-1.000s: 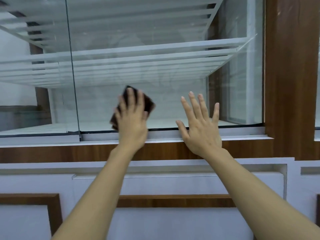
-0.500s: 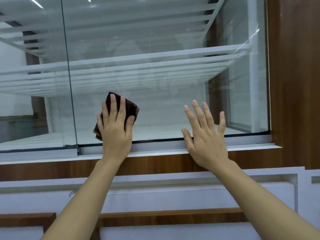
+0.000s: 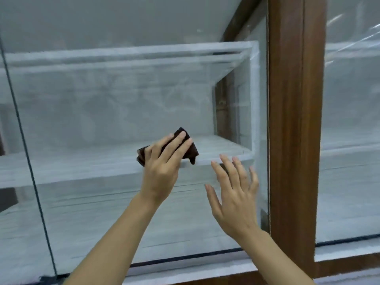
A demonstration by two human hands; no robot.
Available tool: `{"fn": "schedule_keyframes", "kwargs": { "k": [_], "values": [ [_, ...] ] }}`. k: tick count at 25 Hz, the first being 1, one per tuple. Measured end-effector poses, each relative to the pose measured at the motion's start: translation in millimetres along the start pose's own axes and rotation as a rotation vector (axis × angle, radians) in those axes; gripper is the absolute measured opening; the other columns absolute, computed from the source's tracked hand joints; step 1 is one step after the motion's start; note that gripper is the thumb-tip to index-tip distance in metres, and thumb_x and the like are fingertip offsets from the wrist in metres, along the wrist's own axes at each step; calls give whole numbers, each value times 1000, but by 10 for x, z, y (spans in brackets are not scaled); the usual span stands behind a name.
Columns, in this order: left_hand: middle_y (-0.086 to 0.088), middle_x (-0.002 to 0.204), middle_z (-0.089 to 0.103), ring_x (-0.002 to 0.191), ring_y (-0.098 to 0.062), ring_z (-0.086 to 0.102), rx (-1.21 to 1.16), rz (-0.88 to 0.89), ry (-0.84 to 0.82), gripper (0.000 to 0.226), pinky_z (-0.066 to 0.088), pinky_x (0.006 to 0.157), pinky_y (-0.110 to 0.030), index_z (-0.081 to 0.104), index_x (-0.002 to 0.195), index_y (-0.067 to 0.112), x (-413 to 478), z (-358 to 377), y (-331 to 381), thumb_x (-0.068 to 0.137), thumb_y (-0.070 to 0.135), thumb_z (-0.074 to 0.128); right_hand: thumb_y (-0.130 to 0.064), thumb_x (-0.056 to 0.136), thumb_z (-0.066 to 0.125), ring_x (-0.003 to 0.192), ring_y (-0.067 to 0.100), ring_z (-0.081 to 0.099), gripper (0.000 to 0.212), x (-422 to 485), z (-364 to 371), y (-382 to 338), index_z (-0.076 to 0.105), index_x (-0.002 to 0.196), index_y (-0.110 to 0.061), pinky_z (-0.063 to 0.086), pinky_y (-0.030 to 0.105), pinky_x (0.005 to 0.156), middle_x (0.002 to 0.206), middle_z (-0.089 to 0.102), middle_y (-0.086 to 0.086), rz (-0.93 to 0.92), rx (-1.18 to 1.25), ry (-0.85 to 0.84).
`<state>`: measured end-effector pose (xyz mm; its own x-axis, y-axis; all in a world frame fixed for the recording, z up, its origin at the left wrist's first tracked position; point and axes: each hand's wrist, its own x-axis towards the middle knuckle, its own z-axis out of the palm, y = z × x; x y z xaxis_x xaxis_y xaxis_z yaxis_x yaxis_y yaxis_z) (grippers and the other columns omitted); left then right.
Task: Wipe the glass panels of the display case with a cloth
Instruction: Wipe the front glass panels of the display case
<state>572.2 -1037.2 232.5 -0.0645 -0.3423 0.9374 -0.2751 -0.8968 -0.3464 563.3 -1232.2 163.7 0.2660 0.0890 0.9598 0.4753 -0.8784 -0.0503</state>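
A dark brown cloth (image 3: 190, 151) lies flat against the glass panel (image 3: 115, 112) of the display case, about mid-height. My left hand (image 3: 164, 163) presses it to the glass with straight, spread fingers. My right hand (image 3: 234, 194) is just to the right and lower, fingers spread and straight, at the same pane; contact with the glass is unclear. It holds nothing.
A brown wooden post (image 3: 294, 130) stands right of the pane, with another glass panel (image 3: 349, 140) beyond it. A dark vertical seam (image 3: 26, 145) separates the pane from one on the left. White shelves (image 3: 102, 161) show behind the glass. The bottom frame (image 3: 185, 264) runs below.
The view has moved closer and upward. My left hand has carried the cloth up and to the right from the pane's bottom edge. My right hand has risen off the lower frame.
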Motion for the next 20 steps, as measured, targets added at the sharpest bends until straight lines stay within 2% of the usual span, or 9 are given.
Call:
{"fn": "schedule_keyframes", "kwargs": {
  "k": [4,7,12,15,20],
  "values": [
    [-4,139,60,121,-27,54,-183,-92,-58,40,48,95,-47,64,132,9,891,53,151,95,-5,58,-40,97,43,144,27,34,49,861,-795,401,46,142,-21,24,59,114,152,42,4,32,-15,-31],
    [-3,140,58,121,-25,52,-319,-160,-51,43,45,103,-41,62,133,5,1622,75,476,91,-7,62,-40,97,44,146,26,30,50,1406,-1327,838,45,142,-21,20,58,116,153,40,3,113,-25,-2],
    [-4,138,61,123,-23,53,-407,-93,-54,46,45,100,-39,61,134,4,2573,260,1316,90,-6,64,-42,96,43,144,29,30,51,1904,-1771,1729,43,141,-20,20,58,116,151,41,5,202,-17,91],
    [-6,139,61,124,-24,54,-360,-39,-22,46,45,99,-38,60,136,5,3116,595,1871,91,-5,65,-40,96,45,145,29,30,51,2203,-1898,2443,43,142,-19,20,57,115,152,40,6,191,-10,116],
    [-8,139,61,127,-27,53,-144,-133,-19,49,44,101,-39,57,139,5,3713,1496,2454,91,-1,68,-38,97,45,147,26,25,50,2721,-1932,3593,41,144,-19,19,57,116,155,36,5,124,70,111]
  ]
}}
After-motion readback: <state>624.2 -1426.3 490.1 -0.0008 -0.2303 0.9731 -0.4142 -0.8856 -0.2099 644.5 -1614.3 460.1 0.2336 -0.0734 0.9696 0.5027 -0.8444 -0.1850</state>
